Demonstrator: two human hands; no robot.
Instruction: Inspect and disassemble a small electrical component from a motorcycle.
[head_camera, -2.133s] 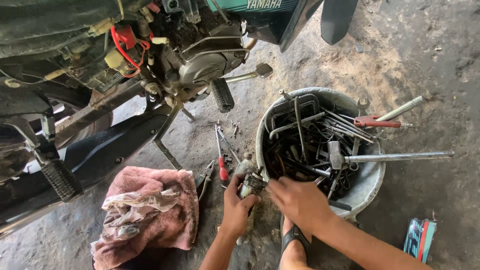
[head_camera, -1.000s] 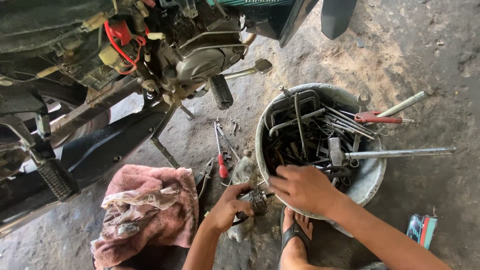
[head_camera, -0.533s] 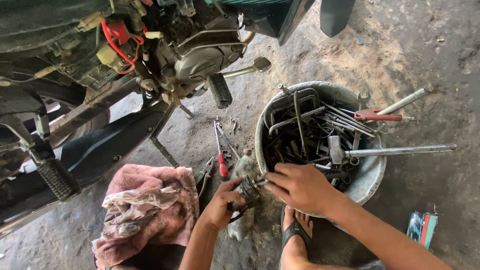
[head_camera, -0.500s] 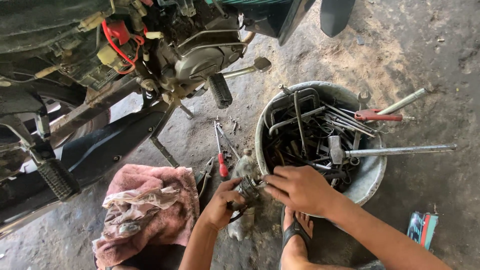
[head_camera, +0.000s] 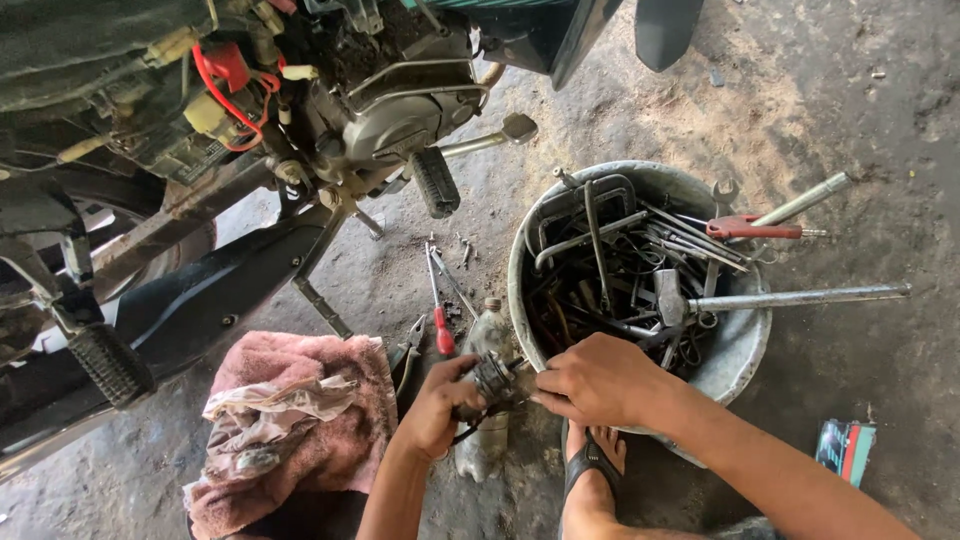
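Hands meet low centre of my view, both on a small dark metal part (head_camera: 492, 378), prob. some engine bit w/ a black hose or wire hanging off it. My left hand (head_camera: 435, 405) is wrapped round its lower left side, fingers curled tight, holding it. My right hand (head_camera: 598, 380) comes in from the right, thumb and fingertips pinched on the part's right edge, so that grip is narrow and closed on it too. Can't tell exactly what the part is; it's mostly hidden betw. the hands.

Part sits just above a dirty plastic bottle (head_camera: 484, 400) lying on the concrete floor (head_camera: 850, 90), and right beside the rim of a grey metal bucket (head_camera: 735, 345) crammed w/ spanners, rods and a hammer. Red-handled pliers (head_camera: 752, 228) poke out at the bucket's top right.

Left of my hands: a pink rag (head_camera: 330, 420) w/ crumpled paper or plastic on it. Betw. rag and bucket, a red-handled screwdriver (head_camera: 440, 320) and grey pliers (head_camera: 410, 358) lie on the ground. Motorbike engine (head_camera: 400, 110) w/ its footpeg fills the upper left. My foot in a sandal (head_camera: 592, 465) is below the right hand. Small teal and red packet (head_camera: 846, 448) at far right.
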